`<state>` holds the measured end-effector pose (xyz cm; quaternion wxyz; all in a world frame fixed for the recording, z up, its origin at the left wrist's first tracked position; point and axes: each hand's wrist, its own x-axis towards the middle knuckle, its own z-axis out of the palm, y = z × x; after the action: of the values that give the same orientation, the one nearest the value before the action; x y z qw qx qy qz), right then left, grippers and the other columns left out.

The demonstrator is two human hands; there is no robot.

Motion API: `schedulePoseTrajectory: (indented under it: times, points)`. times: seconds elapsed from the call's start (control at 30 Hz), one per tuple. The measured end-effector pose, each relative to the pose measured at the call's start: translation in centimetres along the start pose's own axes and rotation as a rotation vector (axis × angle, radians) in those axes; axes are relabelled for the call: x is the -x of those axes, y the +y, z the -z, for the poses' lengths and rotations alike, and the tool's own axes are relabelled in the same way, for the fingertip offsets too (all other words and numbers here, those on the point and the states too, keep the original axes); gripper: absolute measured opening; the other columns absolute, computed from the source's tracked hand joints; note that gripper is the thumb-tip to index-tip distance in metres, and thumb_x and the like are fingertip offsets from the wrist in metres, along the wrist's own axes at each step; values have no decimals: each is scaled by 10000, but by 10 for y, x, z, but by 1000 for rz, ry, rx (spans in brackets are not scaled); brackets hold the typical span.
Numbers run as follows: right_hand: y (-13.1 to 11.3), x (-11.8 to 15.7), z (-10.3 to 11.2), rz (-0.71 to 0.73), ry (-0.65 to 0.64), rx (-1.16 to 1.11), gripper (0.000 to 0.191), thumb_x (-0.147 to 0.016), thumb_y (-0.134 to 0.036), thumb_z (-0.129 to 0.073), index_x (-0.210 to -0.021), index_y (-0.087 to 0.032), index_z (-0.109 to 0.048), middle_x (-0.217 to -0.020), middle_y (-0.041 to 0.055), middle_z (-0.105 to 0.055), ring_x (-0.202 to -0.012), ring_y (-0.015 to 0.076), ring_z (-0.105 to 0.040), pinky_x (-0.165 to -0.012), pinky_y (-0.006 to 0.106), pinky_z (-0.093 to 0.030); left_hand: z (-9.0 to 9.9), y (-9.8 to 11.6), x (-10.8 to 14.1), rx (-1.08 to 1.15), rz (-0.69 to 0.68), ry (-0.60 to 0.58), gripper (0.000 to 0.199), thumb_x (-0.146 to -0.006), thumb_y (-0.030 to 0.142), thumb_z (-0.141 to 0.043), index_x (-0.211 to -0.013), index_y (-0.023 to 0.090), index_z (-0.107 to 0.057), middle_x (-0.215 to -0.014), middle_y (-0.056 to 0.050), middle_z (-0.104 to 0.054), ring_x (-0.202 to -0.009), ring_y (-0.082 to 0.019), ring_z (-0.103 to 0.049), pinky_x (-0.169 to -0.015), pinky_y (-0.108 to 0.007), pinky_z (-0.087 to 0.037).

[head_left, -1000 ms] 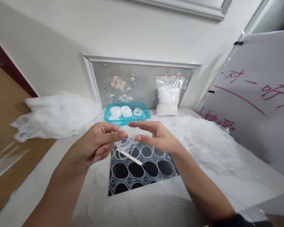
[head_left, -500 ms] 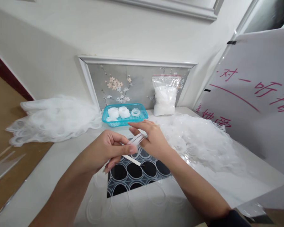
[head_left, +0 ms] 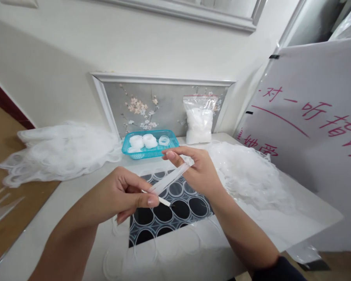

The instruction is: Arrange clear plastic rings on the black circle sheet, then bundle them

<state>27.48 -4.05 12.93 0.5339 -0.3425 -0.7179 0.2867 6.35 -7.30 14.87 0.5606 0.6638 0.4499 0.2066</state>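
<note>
Between my hands a bundle of thin translucent white plastic rings point(head_left: 170, 179) is stretched into a slanting band. My left hand point(head_left: 131, 195) pinches its lower end between thumb and forefinger. The same hand holds a slim white stick with a dark tip point(head_left: 164, 201), pointing right; what kind of tool it is I cannot tell. My right hand point(head_left: 194, 166) has the upper end of the bundle at its thumb and fingers, the fingers curved to the left. Below lies a black sheet with rows of pale-edged circles point(head_left: 163, 212).
A blue basket point(head_left: 125, 150) with ring stacks stands at the back. Beside it is a zip bag of white material point(head_left: 199, 121). Loose ring heaps lie left point(head_left: 64, 152) and right point(head_left: 248, 179). A white board with red writing point(head_left: 310, 86) stands on the right.
My hands have moved apart, the left down and left, the right to the right. The ring bundle is now drawn out longer between them. The view has shifted slightly.
</note>
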Motion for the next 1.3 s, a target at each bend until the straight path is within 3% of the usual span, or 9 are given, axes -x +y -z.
schedulePoseTrajectory:
  times: [0.23, 0.33, 0.47, 0.57, 0.7, 0.87, 1.0, 1.13, 1.3]
  points:
    - [8, -4, 10, -24, -563, -484, 181, -828, -396, -642, -767, -240, -711, -1024, 15, -721, -971, 174, -661, -899, 347, -509, 2, -2, -6, 564, -108, 30, 281, -706, 419, -774, -619, 200, -621, -239, 114, -277, -186, -6, -139, -239, -116, -162]
    - [13, -4, 5, -49, -625, -677, 238, -803, -477, -659, -787, -244, -705, -1004, 9, -717, -967, 190, -656, -912, 376, -493, 4, -4, -10, 593, -60, -45, 253, -731, 387, -753, -654, 190, -614, -245, 118, -260, -186, -8, -125, -229, -113, -171]
    - [22, -3, -5, -140, -620, -853, 358, -800, -566, -634, -704, -227, -692, -824, 29, -705, -908, 193, -661, -894, 381, -506, 6, -7, -10, 629, -102, -116, 222, -794, 352, -696, -672, 186, -612, -248, 112, -262, -183, -14, -144, -228, -105, -183]
    - [28, -4, -9, -247, -627, -969, 355, -819, -514, -642, -648, -206, -681, -679, 23, -667, -883, 187, -656, -950, 388, -477, 8, -8, -8, 649, -159, -133, 210, -800, 327, -685, -664, 182, -617, -250, 113, -247, -176, -15, -139, -222, -105, -170]
    - [30, -4, -4, -213, -706, -1049, 314, -881, -394, -618, -661, -183, -692, -644, 11, -674, -736, 130, -649, -939, 343, -467, 12, -6, -5, 589, -187, -86, 199, -762, 324, -712, -659, 181, -619, -249, 114, -256, -183, -13, -133, -231, -116, -141]
    - [23, -1, 4, -166, -782, -905, 257, -920, -313, -580, -754, -172, -717, -729, 22, -713, -742, 119, -671, -820, 301, -509, 5, -2, -4, 354, -166, 90, 210, -744, 313, -724, -688, 203, -555, -277, 108, -379, -212, -19, -208, -266, -118, -174]
    - [14, 3, 6, -170, -852, -792, 194, -904, -303, -596, -847, -177, -731, -776, 20, -727, -758, 108, -673, -746, 254, -517, -8, 4, -3, 61, -177, 314, 187, -777, 325, -680, -745, 205, -539, -307, 92, -462, -253, -35, -293, -309, -124, -220]
    - [10, 5, 6, -233, -911, -709, 160, -866, -293, -642, -925, -170, -725, -760, 10, -721, -697, 92, -651, -679, 227, -505, -17, 7, 0, -122, -165, 588, 143, -783, 313, -647, -879, 207, -646, -313, 106, -443, -283, -54, -345, -331, -143, -273]
    - [13, 5, -1, -252, -853, -599, 267, -904, -402, -578, -969, -192, -728, -821, 24, -728, -838, 111, -644, -801, 257, -486, -22, 4, 1, -281, -256, 763, 228, -756, 240, -598, -909, 229, -766, -346, 95, -465, -323, -59, -394, -360, -162, -346]
